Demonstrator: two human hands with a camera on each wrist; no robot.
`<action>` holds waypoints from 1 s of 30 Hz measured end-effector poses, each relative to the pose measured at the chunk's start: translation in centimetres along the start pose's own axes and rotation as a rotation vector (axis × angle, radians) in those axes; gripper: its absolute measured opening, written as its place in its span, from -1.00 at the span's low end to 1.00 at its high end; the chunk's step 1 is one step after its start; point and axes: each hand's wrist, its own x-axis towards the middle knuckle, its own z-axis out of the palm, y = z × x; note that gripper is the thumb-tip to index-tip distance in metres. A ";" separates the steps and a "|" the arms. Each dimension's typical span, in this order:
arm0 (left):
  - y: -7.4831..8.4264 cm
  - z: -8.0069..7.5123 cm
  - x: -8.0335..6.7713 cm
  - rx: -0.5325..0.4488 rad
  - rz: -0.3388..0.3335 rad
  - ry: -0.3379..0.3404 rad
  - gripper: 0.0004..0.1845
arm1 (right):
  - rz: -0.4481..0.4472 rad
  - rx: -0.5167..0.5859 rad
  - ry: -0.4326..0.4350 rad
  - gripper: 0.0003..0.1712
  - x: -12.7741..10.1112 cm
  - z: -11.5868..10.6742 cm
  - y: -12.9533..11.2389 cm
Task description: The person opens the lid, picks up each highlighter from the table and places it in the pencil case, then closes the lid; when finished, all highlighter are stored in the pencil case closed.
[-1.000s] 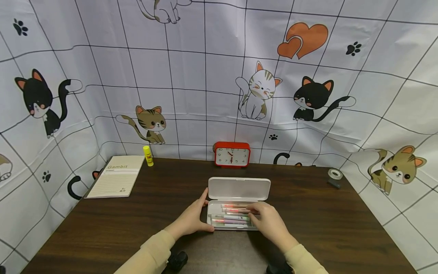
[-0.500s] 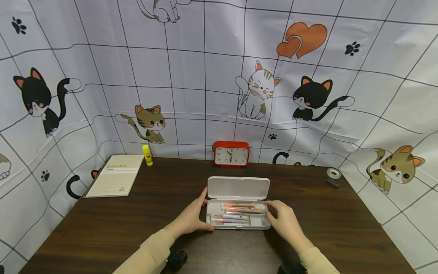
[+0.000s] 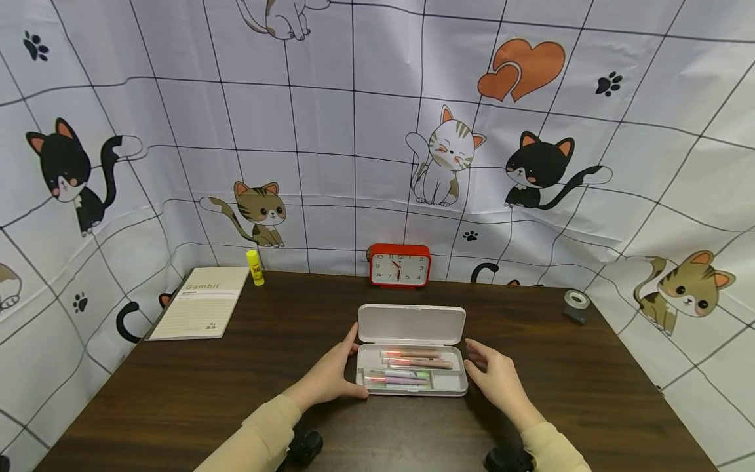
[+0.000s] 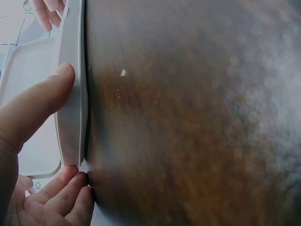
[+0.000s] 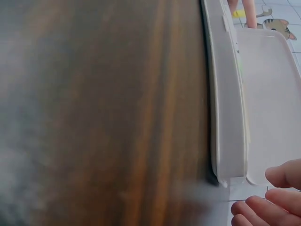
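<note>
Here, a white plastic pencil case (image 3: 411, 367) lies open at the middle of the dark wooden bench (image 3: 177, 393), its flat lid (image 3: 411, 324) raised on the far side and several pastel highlighter pens (image 3: 407, 370) lying lengthwise in the tray. The person's left hand (image 3: 330, 373) rests against the case's left end, thumb on the near corner and fingers along the side by the hinge; the left wrist view shows the thumb (image 4: 37, 101) pressed to the tray's edge, the fingers only lightly bent. The right hand (image 3: 498, 377) sits just beside the case's right end, fingers loosely spread and holding nothing; whether the fingertips (image 5: 282, 188) touch the tray cannot be told. At the back edge of the bench, behind the case, stands a red rectangular alarm clock (image 3: 400, 266). To the far left lie a cream notebook (image 3: 200, 303) and a small yellow glue stick (image 3: 255, 267); a roll of clear tape (image 3: 577, 301) sits at the far right corner. A white cat-print cloth (image 3: 354, 131) backs the scene.
</note>
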 end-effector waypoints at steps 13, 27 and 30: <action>-0.1 -0.1 0.2 0.000 0.007 -0.003 0.36 | 0.100 0.138 -0.182 -0.35 1.0 -0.2 -0.1; 0.1 -0.1 0.4 0.017 -0.018 0.003 0.35 | 0.131 0.177 -0.173 -0.37 1.1 0.0 -0.2; 0.1 0.0 0.4 0.010 -0.026 0.006 0.33 | 0.149 0.182 -0.157 -0.43 1.0 0.0 -0.3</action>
